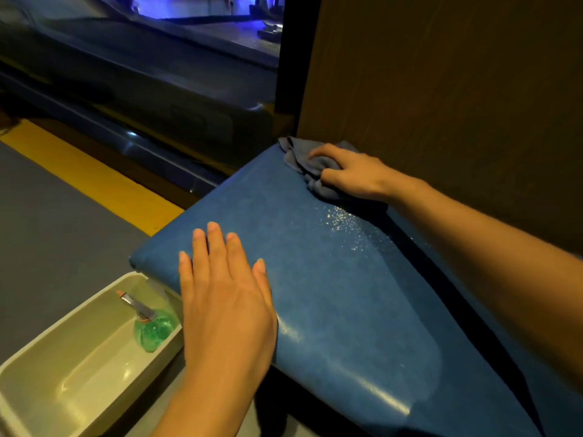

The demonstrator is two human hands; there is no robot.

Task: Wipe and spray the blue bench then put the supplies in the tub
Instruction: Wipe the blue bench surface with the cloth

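Note:
The blue bench (315,279) fills the middle of the view, its padded seat glossy, with a patch of spray droplets near the back edge. My right hand (350,175) presses a crumpled grey cloth (303,159) onto the far corner of the seat, next to the wall. My left hand (220,298) lies flat on the front edge of the seat, fingers spread, holding nothing. A beige tub (63,383) stands on the floor at the lower left. Inside it lies a green spray bottle (153,326) with a grey trigger head, against the tub's right end.
A dark brown wall panel (441,89) rises behind the bench. A yellow stripe (88,181) crosses the grey floor (47,241) to the left. Beyond it runs a dark raised structure (142,99) with blue light at the top.

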